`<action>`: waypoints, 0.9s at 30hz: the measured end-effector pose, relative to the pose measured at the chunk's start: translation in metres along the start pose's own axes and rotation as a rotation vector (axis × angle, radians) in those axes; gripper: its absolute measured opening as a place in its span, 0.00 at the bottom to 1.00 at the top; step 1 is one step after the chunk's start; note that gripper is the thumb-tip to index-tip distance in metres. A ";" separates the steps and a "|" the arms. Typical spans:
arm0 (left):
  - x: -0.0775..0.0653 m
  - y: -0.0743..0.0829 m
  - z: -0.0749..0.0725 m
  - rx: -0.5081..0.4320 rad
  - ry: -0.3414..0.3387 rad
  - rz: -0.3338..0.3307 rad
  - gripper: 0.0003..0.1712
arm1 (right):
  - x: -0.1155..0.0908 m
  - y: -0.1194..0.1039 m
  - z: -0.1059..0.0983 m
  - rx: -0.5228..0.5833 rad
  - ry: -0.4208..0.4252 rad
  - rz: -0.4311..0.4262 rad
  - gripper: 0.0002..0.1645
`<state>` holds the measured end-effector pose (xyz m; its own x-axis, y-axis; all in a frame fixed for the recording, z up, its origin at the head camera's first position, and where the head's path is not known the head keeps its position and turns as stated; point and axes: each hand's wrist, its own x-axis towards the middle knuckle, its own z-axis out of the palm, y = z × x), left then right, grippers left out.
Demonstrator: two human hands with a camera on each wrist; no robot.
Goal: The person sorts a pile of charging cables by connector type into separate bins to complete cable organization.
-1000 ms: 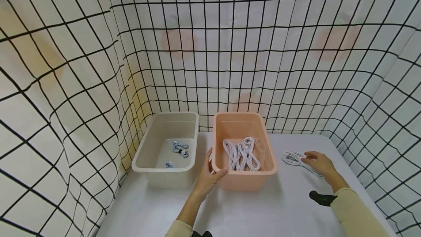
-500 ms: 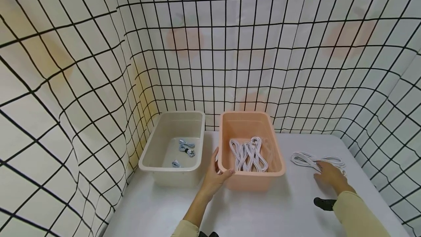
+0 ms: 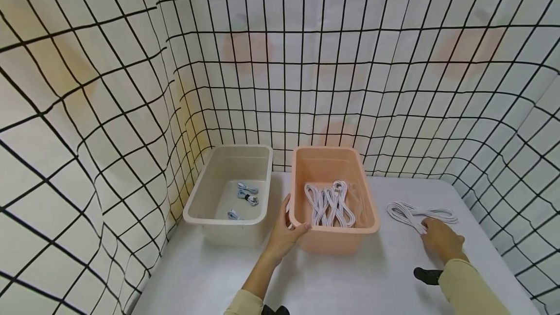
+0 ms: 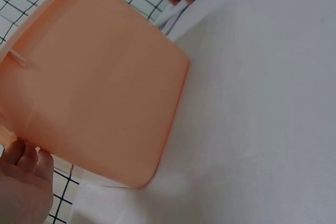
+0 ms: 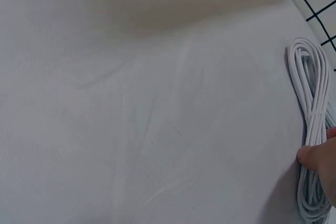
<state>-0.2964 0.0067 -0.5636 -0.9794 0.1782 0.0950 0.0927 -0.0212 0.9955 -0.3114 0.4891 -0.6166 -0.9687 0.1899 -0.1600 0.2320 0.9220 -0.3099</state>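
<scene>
In the head view my left hand (image 3: 281, 239) grips the near left corner of a peach plastic bin (image 3: 334, 244), thumb over the front rim. The left wrist view shows the fingers (image 4: 44, 165) against the side of the bin. Several coiled white cables (image 3: 324, 205) lie inside it. To the right, my right hand (image 3: 443, 241) pinches a long coiled white cable (image 5: 314, 108) on the table, with the thumb on one side and a fingertip on the other. Another loop of white cable (image 3: 444, 215) extends behind that hand; whether it is a separate bundle I cannot tell.
A cream bin (image 3: 227, 233) stands left of the peach one and holds a few small bluish-white cables (image 3: 248, 198). Black wire mesh (image 3: 310, 86) rises at the back and both sides of the white table (image 3: 350, 281).
My right hand has come lower and nearer on the white cable, uncovering the loop behind it. The left hand keeps its grip on the peach bin. The head view has shifted slightly.
</scene>
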 end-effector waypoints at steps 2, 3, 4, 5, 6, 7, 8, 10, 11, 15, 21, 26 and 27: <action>0.001 0.001 0.000 0.000 -0.003 0.001 0.59 | -0.001 0.000 0.001 0.005 -0.002 0.000 0.27; 0.001 0.001 -0.001 -0.001 -0.004 0.003 0.59 | -0.002 0.000 0.002 0.009 0.003 -0.004 0.27; 0.002 0.000 -0.001 -0.003 -0.006 0.003 0.59 | -0.003 0.000 0.003 0.012 0.014 -0.008 0.27; 0.002 0.000 -0.001 -0.004 -0.008 0.003 0.59 | -0.005 0.001 0.004 0.014 0.033 -0.014 0.27; 0.002 0.000 -0.001 -0.005 -0.008 0.003 0.59 | -0.007 0.001 0.006 0.012 0.059 -0.024 0.26; 0.002 0.000 -0.002 -0.007 -0.009 0.002 0.59 | -0.008 0.001 0.008 0.013 0.083 -0.034 0.25; 0.002 0.000 -0.002 -0.006 -0.010 0.000 0.59 | -0.010 0.002 0.010 0.011 0.109 -0.043 0.24; 0.001 0.001 -0.002 -0.005 -0.011 -0.005 0.59 | -0.012 0.003 0.015 0.004 0.156 -0.061 0.23; 0.001 0.001 -0.002 -0.004 -0.012 -0.008 0.60 | -0.013 0.005 0.018 0.002 0.175 -0.070 0.22; 0.001 0.001 -0.001 -0.013 -0.012 -0.011 0.60 | -0.013 0.008 0.024 -0.009 0.201 -0.086 0.21; 0.004 -0.002 -0.001 -0.019 -0.012 -0.001 0.59 | -0.013 0.009 0.023 0.004 0.154 -0.088 0.20; 0.002 -0.002 -0.001 -0.011 -0.014 0.001 0.60 | -0.018 0.007 0.017 0.024 0.127 -0.105 0.24; 0.002 -0.002 -0.001 -0.010 -0.011 -0.001 0.59 | -0.019 0.006 0.016 0.029 0.121 -0.110 0.25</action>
<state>-0.2984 0.0062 -0.5659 -0.9774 0.1895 0.0939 0.0896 -0.0311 0.9955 -0.2905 0.4853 -0.6301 -0.9915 0.1296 -0.0101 0.1250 0.9297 -0.3464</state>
